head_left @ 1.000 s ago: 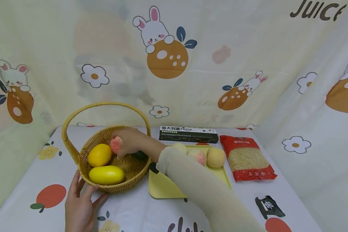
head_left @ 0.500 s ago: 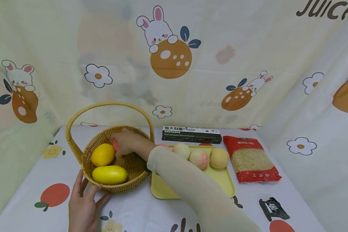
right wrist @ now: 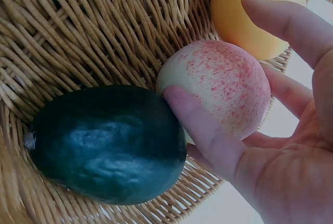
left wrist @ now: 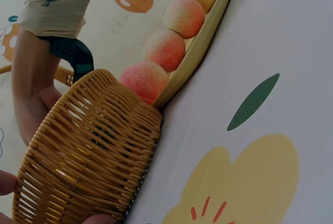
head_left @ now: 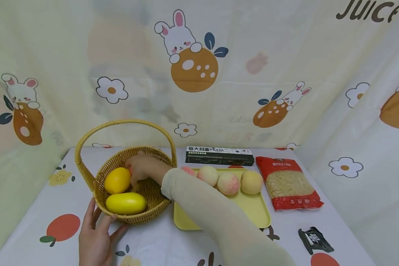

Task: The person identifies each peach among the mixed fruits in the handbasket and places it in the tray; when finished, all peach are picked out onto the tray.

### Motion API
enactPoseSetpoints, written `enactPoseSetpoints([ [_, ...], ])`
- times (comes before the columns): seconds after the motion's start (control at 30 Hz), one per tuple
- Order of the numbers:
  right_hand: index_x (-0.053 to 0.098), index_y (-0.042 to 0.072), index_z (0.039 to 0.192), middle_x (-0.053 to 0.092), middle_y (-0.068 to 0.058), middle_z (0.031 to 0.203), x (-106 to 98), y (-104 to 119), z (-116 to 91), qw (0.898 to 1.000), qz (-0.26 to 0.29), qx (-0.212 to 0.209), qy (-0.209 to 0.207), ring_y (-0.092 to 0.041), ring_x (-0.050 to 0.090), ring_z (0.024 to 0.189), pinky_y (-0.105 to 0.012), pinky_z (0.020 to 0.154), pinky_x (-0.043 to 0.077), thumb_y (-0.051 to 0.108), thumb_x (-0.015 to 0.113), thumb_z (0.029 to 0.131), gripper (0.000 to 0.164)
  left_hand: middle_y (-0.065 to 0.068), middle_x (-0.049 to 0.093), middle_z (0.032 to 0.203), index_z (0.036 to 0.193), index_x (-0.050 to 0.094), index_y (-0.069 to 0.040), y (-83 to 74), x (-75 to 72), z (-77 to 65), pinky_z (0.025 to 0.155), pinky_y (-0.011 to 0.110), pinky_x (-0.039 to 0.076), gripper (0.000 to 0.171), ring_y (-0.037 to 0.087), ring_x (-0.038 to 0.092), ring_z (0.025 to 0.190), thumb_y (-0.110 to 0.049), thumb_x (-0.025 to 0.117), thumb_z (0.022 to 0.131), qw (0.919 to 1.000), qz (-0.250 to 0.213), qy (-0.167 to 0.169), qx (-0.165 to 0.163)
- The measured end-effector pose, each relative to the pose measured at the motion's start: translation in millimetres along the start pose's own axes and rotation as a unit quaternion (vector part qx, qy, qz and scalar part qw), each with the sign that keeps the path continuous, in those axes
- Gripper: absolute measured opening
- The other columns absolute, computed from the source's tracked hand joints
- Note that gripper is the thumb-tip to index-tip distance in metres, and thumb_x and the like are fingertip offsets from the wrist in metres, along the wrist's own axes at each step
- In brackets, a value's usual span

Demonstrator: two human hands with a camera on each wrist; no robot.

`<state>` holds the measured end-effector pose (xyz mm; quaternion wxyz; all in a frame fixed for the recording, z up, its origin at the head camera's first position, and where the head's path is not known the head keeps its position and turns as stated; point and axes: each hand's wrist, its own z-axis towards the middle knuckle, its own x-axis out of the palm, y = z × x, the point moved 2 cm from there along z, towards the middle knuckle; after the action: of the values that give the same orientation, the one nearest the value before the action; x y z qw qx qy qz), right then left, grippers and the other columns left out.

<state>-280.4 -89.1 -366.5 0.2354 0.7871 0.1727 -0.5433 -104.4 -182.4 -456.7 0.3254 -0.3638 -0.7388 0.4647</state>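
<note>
My right hand (head_left: 143, 168) reaches into the wicker basket (head_left: 153, 212). In the right wrist view its fingers (right wrist: 208, 130) curl round a pink-and-white peach (right wrist: 223, 86), low inside the basket. One upper digit stands off the peach, over a round yellow fruit (right wrist: 255, 21). Beside the peach lies a dark green oval fruit (right wrist: 109, 143). In the head view my hand hides most of the peach; a rounded yellow fruit (head_left: 118, 180) and a longer yellow one (head_left: 126, 203) show. My left hand (head_left: 94, 238) holds the basket's near left rim, thumb and fingers against the wicker.
A yellow tray (head_left: 186, 218) with several peaches (head_left: 228, 183) in a row stands right of the basket, partly under my right forearm. Behind it lies a dark pasta box (head_left: 219, 157). A red noodle packet (head_left: 287, 183) and small black sachet (head_left: 315, 240) lie farther right.
My right hand has settled slightly lower in the basket with the peach, which shows less in the head view. The right sleeve has shifted left. My left hand stays at the rim.
</note>
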Motion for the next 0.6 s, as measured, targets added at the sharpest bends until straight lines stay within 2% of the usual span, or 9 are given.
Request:
enactPoseSetpoints([
  [0.1,0.066,0.032,0.139,0.067,0.012,0.126,2.5,-0.5,0.8,1.000,0.002,-0.005,-0.008,-0.010,0.045,0.114,-0.024,0.087,0.046,0.030,0.090,0.081,0.063,0.005,0.003,0.181,0.167,0.006,-0.050,1.0,1.0,-0.5,0.093,0.058,0.060,0.091,0.040,0.039,0.150,-0.006,0.053,0.104,1.0000,0.000,-0.002,-0.002],
  [0.27,0.068,0.027,0.121,0.067,0.013,0.108,4.8,2.2,1.0,0.999,0.010,-0.029,-0.022,-0.009,0.048,0.112,-0.024,0.089,0.040,0.025,0.091,0.079,0.048,0.006,0.002,0.180,0.167,0.006,-0.049,1.5,-0.6,-2.0,0.092,0.058,0.060,0.091,0.040,0.036,0.152,-0.005,0.054,0.103,1.0000,0.001,-0.009,-0.001],
  [0.43,0.065,0.027,0.114,0.063,0.011,0.104,3.7,3.0,-3.2,0.999,0.022,-0.017,-0.025,-0.010,0.047,0.111,-0.028,0.095,0.040,0.022,0.093,0.078,0.045,0.006,0.003,0.180,0.167,0.006,-0.049,1.7,-0.1,-1.8,0.091,0.057,0.061,0.092,0.040,0.038,0.150,-0.006,0.055,0.103,0.9999,0.008,-0.010,0.000],
  [0.5,0.063,0.027,0.112,0.062,0.009,0.106,2.4,2.2,-5.5,0.999,0.023,-0.007,-0.025,-0.011,0.046,0.110,-0.028,0.092,0.043,0.019,0.092,0.079,0.044,0.006,0.004,0.180,0.167,0.007,-0.050,1.9,0.4,-1.7,0.090,0.056,0.061,0.091,0.040,0.039,0.150,-0.006,0.055,0.103,0.9999,0.012,-0.011,0.000],
  [0.6,0.060,0.027,0.109,0.056,0.006,0.109,0.5,0.6,-7.8,0.999,0.037,0.003,-0.024,-0.014,0.044,0.108,-0.024,0.078,0.048,0.012,0.088,0.082,0.042,0.006,0.004,0.180,0.166,0.007,-0.051,1.9,0.9,-1.4,0.090,0.056,0.061,0.091,0.040,0.040,0.149,-0.006,0.055,0.103,0.9998,0.013,-0.012,0.002],
])
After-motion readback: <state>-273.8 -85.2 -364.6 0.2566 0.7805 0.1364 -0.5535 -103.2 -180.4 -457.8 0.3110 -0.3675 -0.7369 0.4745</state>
